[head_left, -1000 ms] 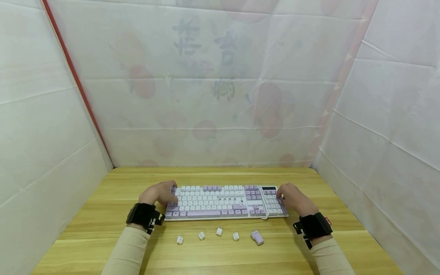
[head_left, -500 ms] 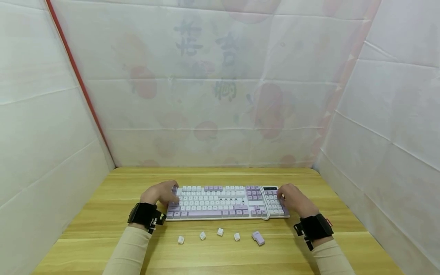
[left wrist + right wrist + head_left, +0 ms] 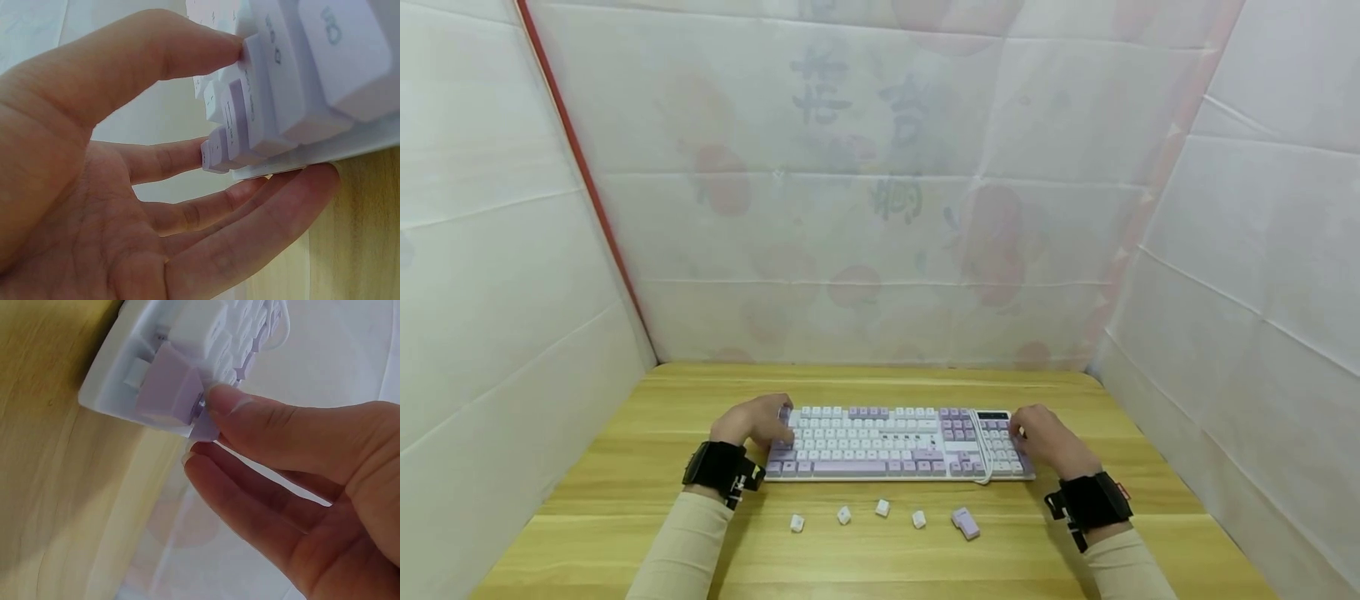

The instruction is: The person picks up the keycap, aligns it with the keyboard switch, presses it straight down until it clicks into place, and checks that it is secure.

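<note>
A white and purple keyboard (image 3: pixel 857 467) lies lengthwise across the wooden table, its white cable (image 3: pixel 981 450) folded over the number pad side. A few sockets (image 3: pixel 910 437) right of the letter keys show no caps. At the left end my left hand (image 3: pixel 756 421) grips the keyboard, thumb on the keys and fingers along the side and underside, as the left wrist view shows. My right hand (image 3: pixel 1048 437) holds the opposite end. In the right wrist view its thumb presses beside a purple key (image 3: pixel 165 390), with the other fingertips at the lower edge.
Several loose white keycaps (image 3: pixel 882 507) lie in a row on the table (image 3: pixel 850 567) in front of the keyboard. A purple keycap piece (image 3: pixel 966 523) is at the row's right end. White printed sheeting (image 3: pixel 880 233) encloses the back and sides.
The whole head view has shifted slightly, with everything a little further right. Both hands keep their hold at the keyboard's ends, and the loose keycaps stay in the same arrangement.
</note>
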Tool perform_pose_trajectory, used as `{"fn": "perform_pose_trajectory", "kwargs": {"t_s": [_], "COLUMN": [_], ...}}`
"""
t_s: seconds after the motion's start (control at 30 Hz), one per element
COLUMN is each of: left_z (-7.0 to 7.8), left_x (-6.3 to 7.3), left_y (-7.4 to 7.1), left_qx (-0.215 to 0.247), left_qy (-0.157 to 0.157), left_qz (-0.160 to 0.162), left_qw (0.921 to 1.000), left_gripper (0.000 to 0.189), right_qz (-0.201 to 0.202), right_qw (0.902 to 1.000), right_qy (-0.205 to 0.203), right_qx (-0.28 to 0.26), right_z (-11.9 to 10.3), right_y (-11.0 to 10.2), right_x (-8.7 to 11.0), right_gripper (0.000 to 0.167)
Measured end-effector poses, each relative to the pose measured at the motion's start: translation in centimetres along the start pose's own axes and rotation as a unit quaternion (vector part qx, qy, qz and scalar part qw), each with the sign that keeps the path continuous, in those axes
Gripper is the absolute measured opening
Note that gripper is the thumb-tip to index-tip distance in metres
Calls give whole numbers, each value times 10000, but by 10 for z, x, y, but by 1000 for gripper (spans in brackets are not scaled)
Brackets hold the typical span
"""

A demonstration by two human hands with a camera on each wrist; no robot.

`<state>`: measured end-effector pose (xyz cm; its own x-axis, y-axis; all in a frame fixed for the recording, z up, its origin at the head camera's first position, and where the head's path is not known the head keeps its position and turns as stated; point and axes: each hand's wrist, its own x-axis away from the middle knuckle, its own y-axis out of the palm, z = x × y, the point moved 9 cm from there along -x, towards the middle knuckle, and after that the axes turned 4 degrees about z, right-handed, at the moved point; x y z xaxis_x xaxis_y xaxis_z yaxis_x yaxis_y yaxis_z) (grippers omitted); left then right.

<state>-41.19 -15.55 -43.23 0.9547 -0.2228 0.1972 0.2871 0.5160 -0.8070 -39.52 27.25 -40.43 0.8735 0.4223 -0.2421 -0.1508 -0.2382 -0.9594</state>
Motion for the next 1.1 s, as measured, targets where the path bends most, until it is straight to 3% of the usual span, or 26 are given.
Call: {"fn": "perform_pose_trajectory", "kwargs": {"t_s": [0.63, 1.1], "left_z": [-1, -1], "left_x": [0, 1], "left_y": [0, 0], "left_qx": [-198, -3], "left_qy": [-14, -109], "left_qz": [50, 55], "left_qw": [9998, 9999], "left_gripper": [67, 66], "right_qz": [36, -57], "right_qw": [9999, 9995], "right_qy": [107, 276], "right_qx": [60, 140], "right_z": [1, 3], "right_y": [4, 6], "right_x": [1, -2], "right_gripper": [14, 16]}}
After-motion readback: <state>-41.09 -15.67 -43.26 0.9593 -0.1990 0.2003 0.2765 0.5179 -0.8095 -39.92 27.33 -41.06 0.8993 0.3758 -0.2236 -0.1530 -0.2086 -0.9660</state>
